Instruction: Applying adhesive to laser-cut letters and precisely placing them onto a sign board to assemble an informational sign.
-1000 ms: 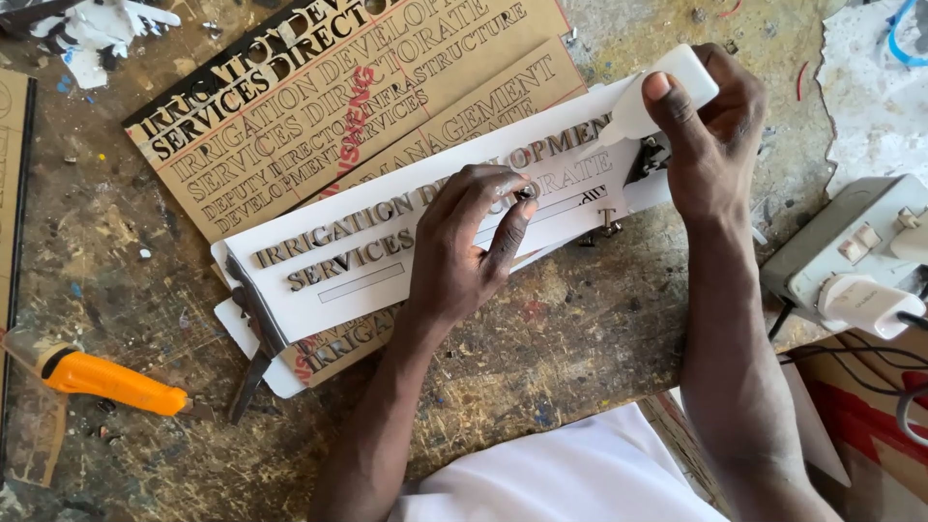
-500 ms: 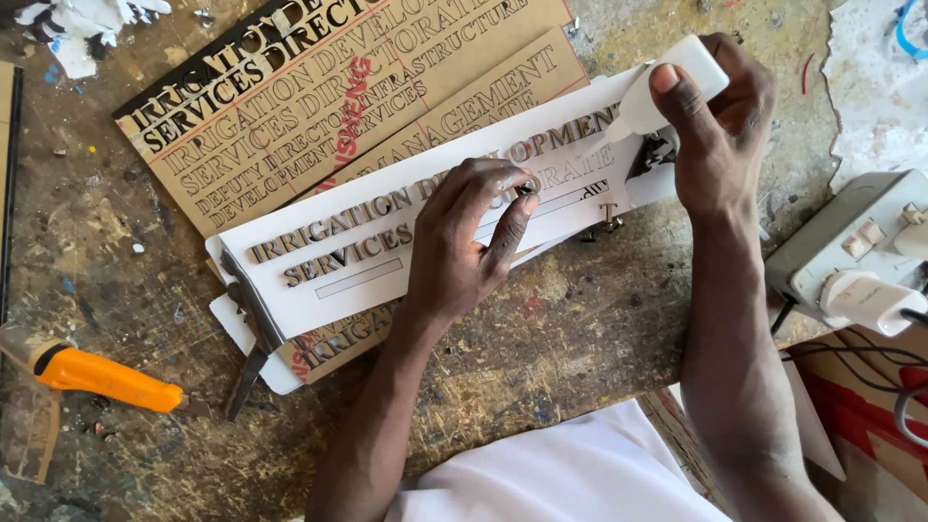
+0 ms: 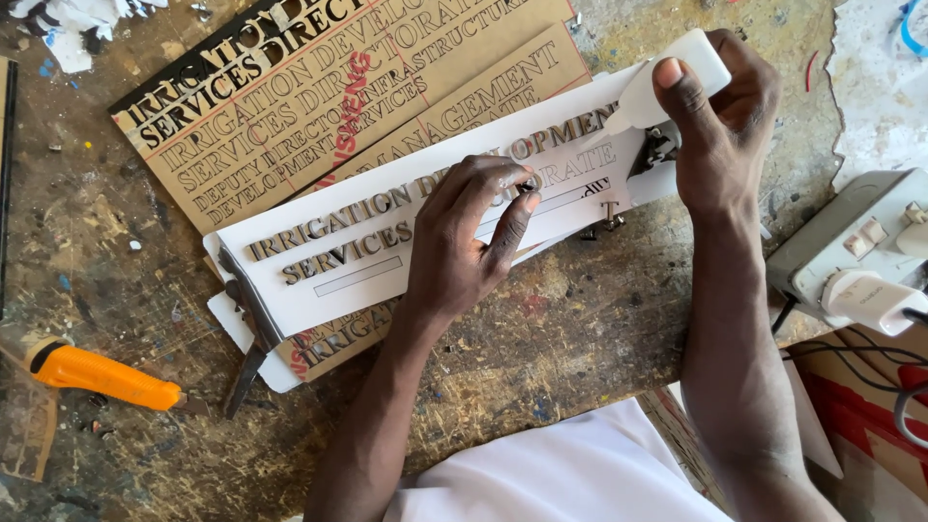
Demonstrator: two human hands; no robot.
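A long white sign board with raised brown cut-out letters (image 3: 387, 251) lies slanted across a scarred, paint-flecked wooden workbench (image 3: 541, 377). The left hand (image 3: 464, 237) rests spread on the board's middle, fingertips pinching a small letter against it, apparently to seat it in line. At the board's far right end, the right hand (image 3: 720, 116) grips a small white squeeze bottle (image 3: 667, 72), nozzle aimed down at the lettering. Beyond the board lie brown cardboard lettering sheets (image 3: 319, 106). Left of the board sits an orange-handled utility knife (image 3: 101, 375).
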